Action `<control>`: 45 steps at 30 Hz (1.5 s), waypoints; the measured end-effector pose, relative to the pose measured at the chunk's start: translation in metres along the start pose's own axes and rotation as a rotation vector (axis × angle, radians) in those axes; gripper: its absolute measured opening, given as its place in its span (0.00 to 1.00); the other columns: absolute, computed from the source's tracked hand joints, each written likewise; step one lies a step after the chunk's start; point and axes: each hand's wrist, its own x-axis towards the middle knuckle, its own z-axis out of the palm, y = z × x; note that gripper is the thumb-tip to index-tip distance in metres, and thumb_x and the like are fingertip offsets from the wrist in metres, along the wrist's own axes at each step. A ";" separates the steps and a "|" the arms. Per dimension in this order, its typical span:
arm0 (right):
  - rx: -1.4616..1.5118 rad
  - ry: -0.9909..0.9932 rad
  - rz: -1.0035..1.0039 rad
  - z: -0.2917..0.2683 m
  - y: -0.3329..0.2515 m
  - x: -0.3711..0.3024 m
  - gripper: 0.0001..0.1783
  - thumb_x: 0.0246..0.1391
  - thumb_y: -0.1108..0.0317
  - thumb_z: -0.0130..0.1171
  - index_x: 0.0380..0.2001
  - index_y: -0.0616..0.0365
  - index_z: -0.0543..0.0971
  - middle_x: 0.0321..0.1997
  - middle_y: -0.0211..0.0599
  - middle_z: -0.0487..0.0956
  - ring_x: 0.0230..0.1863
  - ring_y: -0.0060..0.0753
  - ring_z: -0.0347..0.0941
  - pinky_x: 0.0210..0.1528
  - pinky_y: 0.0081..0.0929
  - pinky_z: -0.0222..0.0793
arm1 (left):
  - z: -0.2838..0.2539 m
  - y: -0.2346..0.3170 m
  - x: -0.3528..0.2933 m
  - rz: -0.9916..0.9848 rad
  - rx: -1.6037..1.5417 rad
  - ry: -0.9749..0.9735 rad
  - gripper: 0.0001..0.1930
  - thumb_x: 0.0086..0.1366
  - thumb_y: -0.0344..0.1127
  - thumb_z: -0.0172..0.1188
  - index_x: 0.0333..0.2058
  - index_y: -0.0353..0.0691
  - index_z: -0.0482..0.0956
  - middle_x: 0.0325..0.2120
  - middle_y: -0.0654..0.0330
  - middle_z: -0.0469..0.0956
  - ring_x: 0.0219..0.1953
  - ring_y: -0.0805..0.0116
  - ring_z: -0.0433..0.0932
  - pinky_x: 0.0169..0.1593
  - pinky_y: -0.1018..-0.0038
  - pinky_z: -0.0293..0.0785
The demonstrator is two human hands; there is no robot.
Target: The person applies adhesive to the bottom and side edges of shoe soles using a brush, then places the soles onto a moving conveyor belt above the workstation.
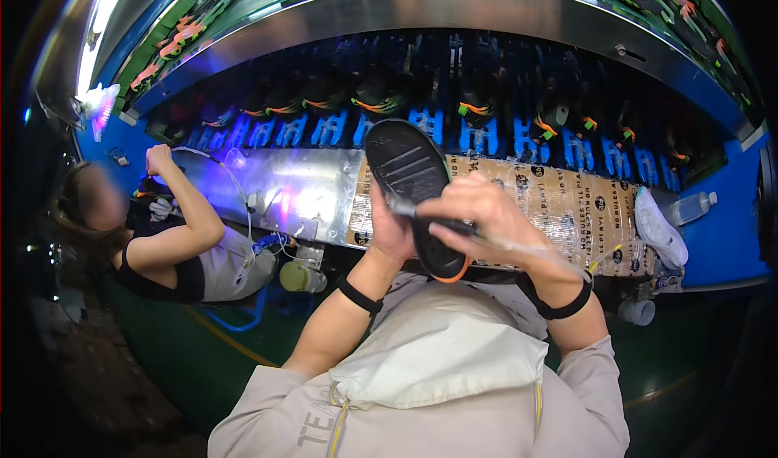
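A black shoe sole (403, 157) with an orange edge at its near end is held tilted over the bench's front edge. Its grooved face is turned up. My left hand (391, 225) is closed around the sole's left side, its fingers partly hidden beneath. In my right hand (480, 208) is a dark-handled brush (442, 221), fingers wrapped round the handle. Its pale tip meets or nearly meets the sole near the middle; I cannot tell which. A clear tube (539, 253) runs from the brush handle along my right wrist.
Cardboard (559, 207) covers part of the metal bench (312, 191). At right are a white shoe (658, 227) and a clear bottle (694, 207). Behind stand blue racks (425, 126) with dark shoe parts. A co-worker (174, 251) sits at left, arm raised near a hose.
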 end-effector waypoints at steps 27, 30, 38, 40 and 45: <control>0.112 -0.267 -0.045 -0.028 -0.035 0.017 0.15 0.59 0.69 0.74 0.49 0.56 0.88 0.41 0.41 0.86 0.44 0.50 0.82 0.50 0.42 0.73 | 0.048 0.092 0.052 0.043 0.297 -0.270 0.62 0.64 0.90 0.36 0.68 0.32 0.72 0.56 0.39 0.82 0.53 0.41 0.86 0.59 0.47 0.84; 0.141 -0.038 0.076 -0.024 -0.033 0.020 0.18 0.53 0.73 0.77 0.49 0.54 0.89 0.31 0.36 0.79 0.36 0.41 0.76 0.43 0.40 0.69 | 0.061 0.100 0.060 0.045 0.466 -0.330 0.57 0.69 0.84 0.41 0.72 0.33 0.68 0.61 0.40 0.80 0.59 0.43 0.83 0.63 0.48 0.81; 0.085 -0.204 0.067 -0.031 -0.037 0.030 0.22 0.53 0.74 0.75 0.53 0.53 0.88 0.33 0.37 0.80 0.37 0.44 0.78 0.44 0.42 0.73 | 0.083 0.107 0.080 -0.171 0.863 -0.293 0.38 0.85 0.63 0.37 0.74 0.35 0.67 0.70 0.50 0.75 0.69 0.60 0.76 0.72 0.60 0.74; -0.118 -0.171 0.015 -0.022 -0.032 0.030 0.21 0.53 0.74 0.75 0.52 0.54 0.88 0.33 0.37 0.80 0.36 0.45 0.78 0.43 0.42 0.74 | 0.108 0.098 0.079 -0.179 0.965 -0.225 0.38 0.83 0.66 0.44 0.61 0.33 0.82 0.53 0.56 0.86 0.52 0.69 0.84 0.60 0.69 0.79; -0.061 -0.279 -0.031 -0.026 -0.042 0.036 0.21 0.52 0.73 0.76 0.51 0.55 0.88 0.34 0.39 0.80 0.37 0.47 0.79 0.42 0.43 0.75 | 0.127 0.103 0.092 -0.366 1.484 -0.245 0.46 0.75 0.76 0.48 0.49 0.31 0.90 0.41 0.49 0.88 0.44 0.60 0.85 0.54 0.65 0.80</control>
